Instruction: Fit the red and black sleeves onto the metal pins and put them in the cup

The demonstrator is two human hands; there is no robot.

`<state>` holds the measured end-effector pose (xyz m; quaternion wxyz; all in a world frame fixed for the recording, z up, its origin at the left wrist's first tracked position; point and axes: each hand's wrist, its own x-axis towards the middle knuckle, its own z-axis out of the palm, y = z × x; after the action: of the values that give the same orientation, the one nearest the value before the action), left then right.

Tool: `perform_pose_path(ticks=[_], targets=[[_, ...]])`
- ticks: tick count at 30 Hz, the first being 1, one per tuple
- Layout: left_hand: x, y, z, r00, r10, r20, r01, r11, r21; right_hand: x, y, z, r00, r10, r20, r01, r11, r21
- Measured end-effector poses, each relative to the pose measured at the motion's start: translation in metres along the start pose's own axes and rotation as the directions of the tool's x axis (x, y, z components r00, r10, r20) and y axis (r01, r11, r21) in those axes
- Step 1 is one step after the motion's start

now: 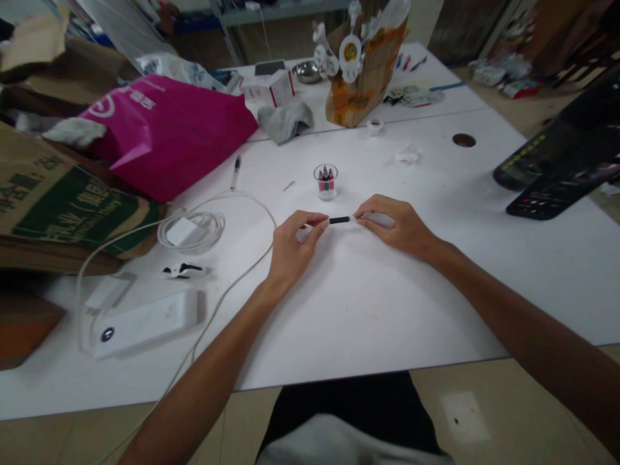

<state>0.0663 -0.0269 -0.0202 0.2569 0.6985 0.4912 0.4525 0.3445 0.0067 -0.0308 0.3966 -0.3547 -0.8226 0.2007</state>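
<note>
Between my two hands a small black and clear tube, which looks like a part of a pen (340, 220), lies level just above the white table. My left hand (298, 240) pinches its left end with thumb and fingertips. At the other end, the fingertips of my right hand (390, 223) close on its pale tip. Just behind the hands stands a clear cup (326, 183) with several dark, red-banded pieces upright in it. A pen (236, 173) with a black top lies farther left, and a thin small piece (289, 186) lies near the cup.
A white power bank (150, 321), a coiled cable (191, 230) and a black-and-white clip-like thing (184, 270) lie to the left. Behind them bulges a magenta bag (179, 126). A dark device (562, 174) stands at right, near a table hole (464, 140). A brown paper bag (361, 90) stands behind.
</note>
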Motion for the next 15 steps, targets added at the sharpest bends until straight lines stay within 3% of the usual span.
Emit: perform_pose_path(ticks=[7, 15], targets=[[-0.002, -0.004, 0.003, 0.992, -0.111, 0.063, 0.111, 0.994, 0.001, -0.003, 0.01, 0.003, 0.994, -0.105, 0.019, 0.106, 0.992, -0.064], [-0.001, -0.006, 0.003, 0.988, -0.118, 0.1, 0.118, 0.993, 0.012, -0.003, 0.011, 0.004, 0.992, -0.124, 0.036, 0.127, 0.988, -0.09]])
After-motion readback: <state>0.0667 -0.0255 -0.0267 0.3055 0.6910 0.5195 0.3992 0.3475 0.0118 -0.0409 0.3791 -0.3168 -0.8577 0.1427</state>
